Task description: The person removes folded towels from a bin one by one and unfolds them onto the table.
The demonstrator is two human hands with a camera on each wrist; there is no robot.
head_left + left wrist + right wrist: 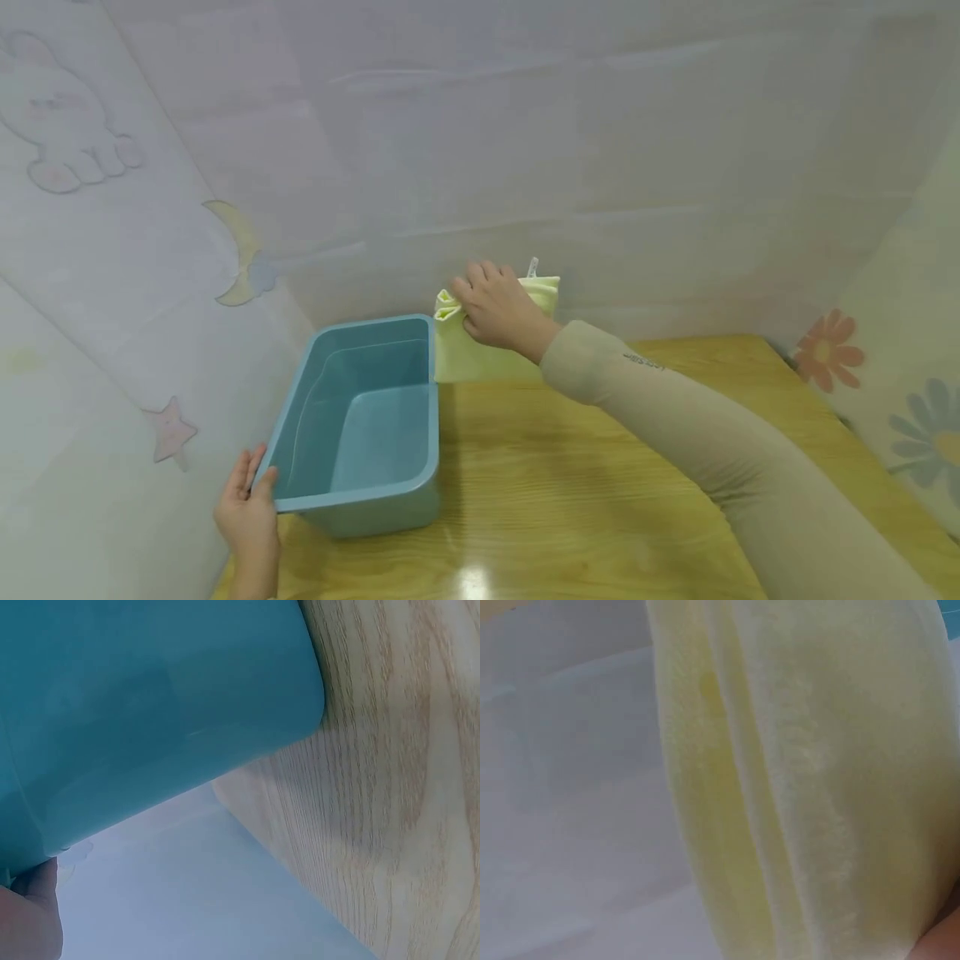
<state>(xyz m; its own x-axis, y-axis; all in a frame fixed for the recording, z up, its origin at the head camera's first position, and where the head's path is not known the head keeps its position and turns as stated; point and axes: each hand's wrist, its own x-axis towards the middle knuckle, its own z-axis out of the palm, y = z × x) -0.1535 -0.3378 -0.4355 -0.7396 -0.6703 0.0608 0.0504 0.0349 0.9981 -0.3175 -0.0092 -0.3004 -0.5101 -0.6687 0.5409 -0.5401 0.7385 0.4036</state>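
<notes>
A folded pale yellow towel (pixel 480 354) hangs above the wooden table, just right of the blue plastic basin (pixel 433 442). My right hand (pixel 497 308) grips the towel by its upper edge, and a small white tag stands up from it. Layers of the towel (pixel 855 750) fill much of the right wrist view, where only a bit of the hand shows at the lower right corner. At the basin's near left corner, my left hand (pixel 249 508) holds the rim. In the left wrist view the basin's outer wall (pixel 150 712) shows above part of that hand (pixel 34 919).
The basin stands on the left part of the wooden table (pixel 570 492). Pale sheeting (pixel 570 150) rises behind the table and at both sides, printed with a moon (pixel 240 250), a star (pixel 172 429) and flowers (pixel 828 350).
</notes>
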